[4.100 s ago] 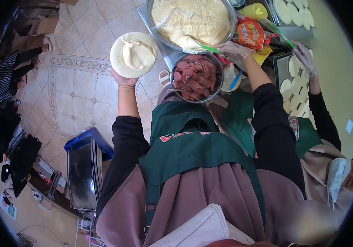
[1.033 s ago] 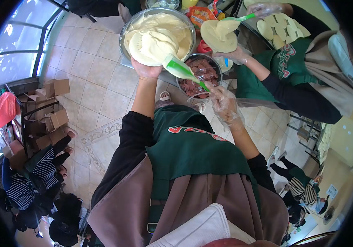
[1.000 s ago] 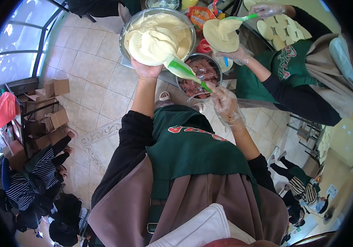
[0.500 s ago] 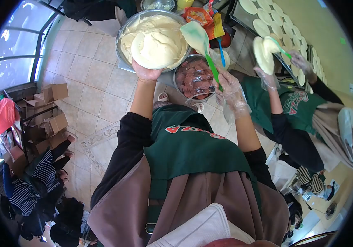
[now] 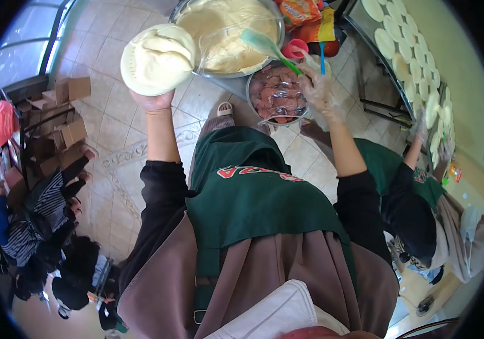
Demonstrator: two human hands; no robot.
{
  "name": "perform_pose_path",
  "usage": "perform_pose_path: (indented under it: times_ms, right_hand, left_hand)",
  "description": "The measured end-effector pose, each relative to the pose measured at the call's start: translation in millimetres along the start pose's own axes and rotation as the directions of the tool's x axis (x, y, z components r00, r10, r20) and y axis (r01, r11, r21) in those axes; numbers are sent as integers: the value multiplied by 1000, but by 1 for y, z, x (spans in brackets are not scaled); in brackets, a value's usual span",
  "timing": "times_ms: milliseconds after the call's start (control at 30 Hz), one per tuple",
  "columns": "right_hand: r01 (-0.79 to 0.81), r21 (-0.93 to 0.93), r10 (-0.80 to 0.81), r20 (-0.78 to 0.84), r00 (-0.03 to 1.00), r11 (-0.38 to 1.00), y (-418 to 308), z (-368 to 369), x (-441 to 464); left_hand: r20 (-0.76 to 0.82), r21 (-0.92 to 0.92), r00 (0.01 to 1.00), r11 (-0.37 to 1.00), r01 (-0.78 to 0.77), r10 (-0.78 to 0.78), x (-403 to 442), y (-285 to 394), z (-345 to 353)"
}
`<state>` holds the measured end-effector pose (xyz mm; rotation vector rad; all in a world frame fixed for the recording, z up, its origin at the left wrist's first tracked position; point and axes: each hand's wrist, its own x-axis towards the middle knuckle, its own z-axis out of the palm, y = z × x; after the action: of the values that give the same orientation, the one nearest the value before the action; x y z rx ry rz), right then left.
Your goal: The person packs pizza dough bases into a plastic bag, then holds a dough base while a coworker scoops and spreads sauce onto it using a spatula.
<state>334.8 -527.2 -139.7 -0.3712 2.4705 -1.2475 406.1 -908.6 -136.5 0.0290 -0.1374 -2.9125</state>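
Observation:
My left hand (image 5: 154, 101) holds up a round flat dough base (image 5: 134, 73) from below, with a mound of cream-coloured mixture (image 5: 166, 53) on top. In my right hand (image 5: 316, 93), in a clear plastic glove, is a green-handled spatula (image 5: 267, 45); its pale blade hangs over the large metal bowl of cream mixture (image 5: 219, 34). Beneath the blade, plastic film covers part of the bowl. Just left of my right hand stands a bowl of reddish meat slices (image 5: 276, 93), partly under clear film.
A red cup (image 5: 295, 48) and an orange packet (image 5: 300, 12) lie beyond the meat bowl. At the right, a co-worker in a green apron (image 5: 375, 161) reaches to trays of round bases (image 5: 403, 48). Cardboard boxes (image 5: 72, 88) and other people are at the left.
My left hand has moved left with the topped base, away from above the large bowl. The spatula blade is now over that bowl. The co-worker has moved towards the trays at the right.

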Motion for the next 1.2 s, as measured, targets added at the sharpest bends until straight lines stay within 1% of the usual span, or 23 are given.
perform_pose_path:
  times_ms: [33, 67, 133, 200, 233, 267, 333, 367, 400, 500, 567, 600, 633, 700, 767, 800, 833, 900, 1000, 1067, 1100, 1167, 1200]
  right_hand:
    - [255, -315, -274, -16, 962, 914, 4, -1, 16]
    - [450, -587, -523, 52, 850, 673, 6, -1, 29]
    - [405, -544, -394, 143, 908, 735, 1, -1, 50]
    - [503, -690, -324, 385, 864, 520, 5, 2, 80]
    - [449, -689, -247, 377, 892, 569, 17, 7, 97]
    - [461, -683, -248, 392, 886, 566, 29, 9, 112]
    - [669, -674, -419, 534, 734, 312, 29, 12, 136]
    - [657, -692, -405, 531, 744, 299, 29, 14, 143]
    - [670, -681, -410, 543, 733, 295, 26, 18, 151]
    - [706, -642, -314, 633, 708, 299, 31, 35, 172]
    - [603, -673, 19, 674, 739, 429, 56, 51, 186]
    - [608, -667, 23, 682, 731, 431, 50, 53, 184]
    - [514, -728, 156, 633, 758, 455, 34, 53, 183]
    - [419, -785, 287, 576, 766, 456, 27, 52, 183]
    - [669, -625, 97, 756, 647, 403, 39, 48, 188]
    - [672, -625, 96, 756, 647, 398, 51, 50, 192]
    - [598, -600, 165, 766, 622, 531, 59, 55, 197]
    - [506, -572, 228, 777, 587, 646, 67, 55, 203]
    - [485, -549, 236, 791, 565, 681, 37, 48, 198]
    - [291, -537, 285, 746, 602, 792, 35, 46, 198]
    - [298, -536, 281, 748, 601, 790, 30, 45, 201]
    - [352, -510, 288, 803, 521, 785, 21, 42, 206]
    - [357, -506, 285, 807, 518, 785, 36, 44, 210]
  left_hand:
    - [28, -30, 999, 999, -30, 31, -5, 6, 0]
    - [55, -61, 997, 996, -59, 62, -10, 11, -1]
    - [43, -66, 995, 994, -91, 94, -22, 17, -5]
    - [33, -44, 992, 992, -122, 124, -34, 17, -9]
    - [7, -40, 990, 989, -144, 144, -39, 18, -11]
    - [-1, -40, 988, 987, -157, 157, -46, 17, -14]
    - [-57, -44, 983, 984, -174, 172, -55, 16, -16]
    - [-63, -42, 980, 981, -191, 188, -61, 15, -18]
    - [-97, -4, 972, 976, -217, 216, -66, 14, -20]
    - [-176, 84, 944, 960, -267, 278, -75, 12, -27]
    - [-168, 63, 944, 959, -276, 283, -79, 8, -31]
    - [-178, 65, 941, 957, -281, 288, -81, 8, -31]
    - [-183, 64, 939, 956, -285, 292, -82, 7, -32]
    - [-188, 59, 935, 954, -295, 301, -85, 4, -33]
    - [-202, 64, 923, 945, -320, 327, -85, 1, -33]
    - [-199, 61, 923, 944, -325, 331, -85, 0, -33]
    - [-201, 58, 922, 944, -326, 331, -84, -1, -33]
    - [-199, 54, 921, 943, -330, 334, -82, -3, -33]
    - [-177, 36, 922, 938, -344, 345, -76, -6, -35]
    - [-191, 62, 913, 933, -355, 360, -75, -6, -38]
    - [-189, 62, 911, 931, -361, 366, -73, -7, -38]
    - [-173, 56, 921, 937, -346, 350, -73, -9, -36]
    - [-173, 60, 919, 935, -350, 355, -73, -9, -38]
